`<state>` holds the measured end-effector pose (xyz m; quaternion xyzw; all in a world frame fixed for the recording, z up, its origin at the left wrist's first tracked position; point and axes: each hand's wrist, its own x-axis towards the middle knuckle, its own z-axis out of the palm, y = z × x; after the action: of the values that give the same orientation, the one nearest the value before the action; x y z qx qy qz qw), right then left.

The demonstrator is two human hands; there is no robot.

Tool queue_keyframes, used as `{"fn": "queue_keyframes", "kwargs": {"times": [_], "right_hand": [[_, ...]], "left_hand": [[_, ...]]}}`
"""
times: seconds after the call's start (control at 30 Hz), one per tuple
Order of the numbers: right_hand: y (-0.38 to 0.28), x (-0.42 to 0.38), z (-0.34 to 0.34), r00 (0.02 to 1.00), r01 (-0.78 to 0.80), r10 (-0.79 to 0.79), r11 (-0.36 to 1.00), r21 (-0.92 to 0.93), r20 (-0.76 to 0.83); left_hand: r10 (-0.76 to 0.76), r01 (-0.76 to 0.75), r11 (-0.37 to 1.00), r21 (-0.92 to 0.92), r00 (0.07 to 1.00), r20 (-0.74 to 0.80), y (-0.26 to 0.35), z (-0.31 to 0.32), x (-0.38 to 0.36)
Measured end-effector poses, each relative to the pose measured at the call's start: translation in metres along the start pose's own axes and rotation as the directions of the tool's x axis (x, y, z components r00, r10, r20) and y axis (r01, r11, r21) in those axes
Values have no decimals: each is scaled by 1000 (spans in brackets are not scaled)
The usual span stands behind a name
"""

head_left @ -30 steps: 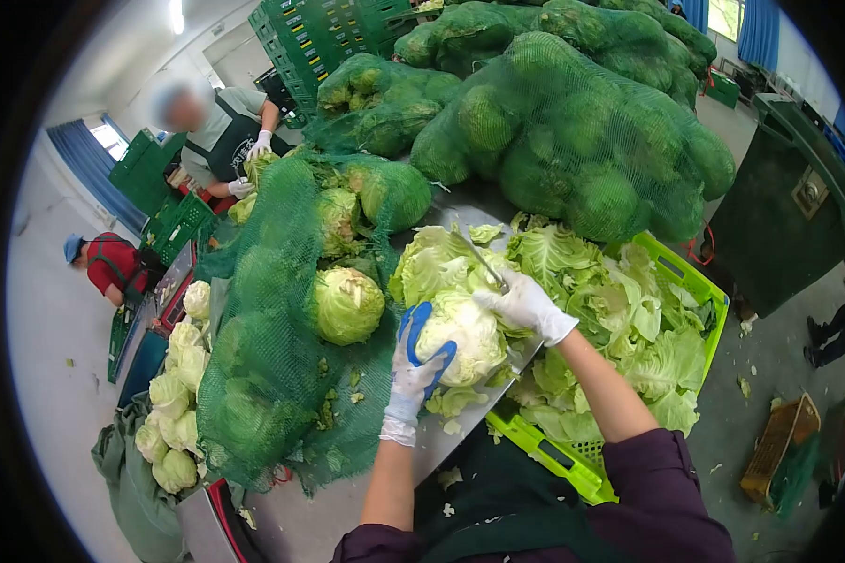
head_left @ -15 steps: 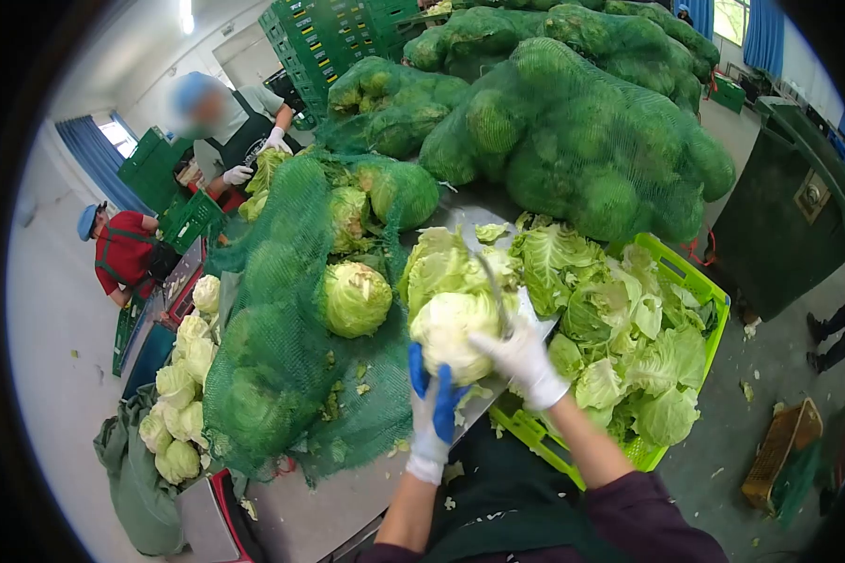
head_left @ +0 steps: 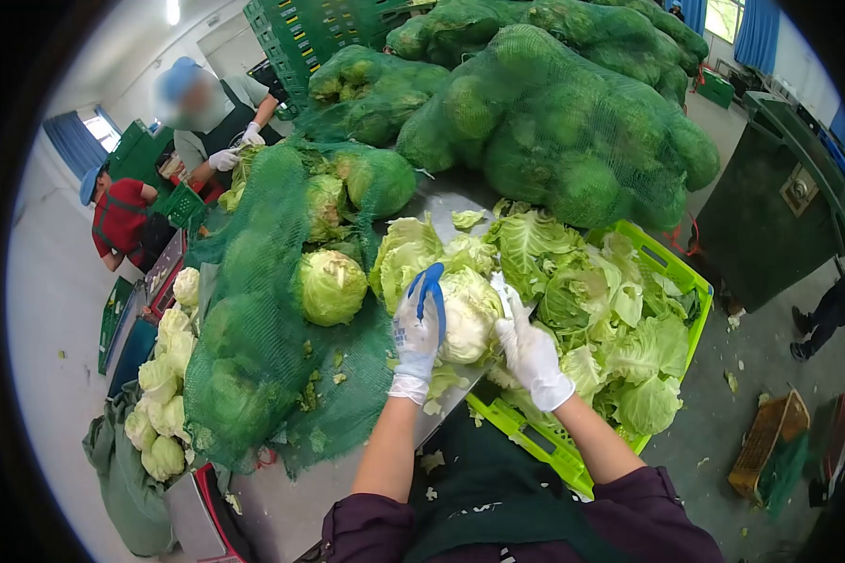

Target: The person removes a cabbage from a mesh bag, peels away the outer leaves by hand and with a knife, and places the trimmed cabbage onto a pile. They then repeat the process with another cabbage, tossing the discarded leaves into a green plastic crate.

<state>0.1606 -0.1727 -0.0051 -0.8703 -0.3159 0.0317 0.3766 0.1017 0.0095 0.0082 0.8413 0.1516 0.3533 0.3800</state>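
A trimmed pale cabbage (head_left: 469,317) sits in front of me above the table, among loose outer leaves (head_left: 408,251). My left hand (head_left: 418,328), in a white glove with blue-coated fingers, is curled against the cabbage's left side and grips it. On the other side, my right hand (head_left: 532,358), in a white glove, is closed beside the cabbage around a knife (head_left: 503,293). Only a narrow pale part of the knife shows, and its handle is hidden. Left of my hands, an untrimmed cabbage (head_left: 332,287) rests at the opening of a green net sack (head_left: 244,319).
A lime-green crate (head_left: 671,267) heaped with leaves stands at right. Full net sacks (head_left: 573,131) fill the back. Trimmed cabbages (head_left: 164,413) are piled left. A dark bin (head_left: 770,206) stands far right. A co-worker (head_left: 221,113) handles leaves at back left; another person (head_left: 127,216) stands beyond.
My left hand has moved up from beneath the cabbage to its left side. My right hand has drawn slightly off it, and the knife's curved blade no longer shows clearly. The view has shifted.
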Motion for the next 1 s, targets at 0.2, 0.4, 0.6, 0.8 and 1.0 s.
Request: {"fn": "queue_keyframes", "kwargs": {"times": [0.2, 0.4, 0.6, 0.8, 1.0], "right_hand": [[-4, 4, 11, 998, 2, -11, 988, -151, -59], [3, 28, 12, 974, -170, 166, 985, -14, -152], [68, 99, 30, 975, -222, 222, 975, -25, 26], [12, 44, 22, 884, -282, 395, 877, 388, -249], [-30, -8, 44, 933, -255, 359, 612, 749, 24]], "left_hand": [[26, -11, 985, 174, 996, -84, 2, 16, -10], [89, -60, 972, 227, 989, -118, 6, 17, -22], [-13, 15, 1000, 12, 983, -182, -10, 9, -36], [-208, 139, 900, -413, 970, -127, -17, -6, -28], [-293, 203, 878, -432, 944, -151, 3, -8, -31]]}}
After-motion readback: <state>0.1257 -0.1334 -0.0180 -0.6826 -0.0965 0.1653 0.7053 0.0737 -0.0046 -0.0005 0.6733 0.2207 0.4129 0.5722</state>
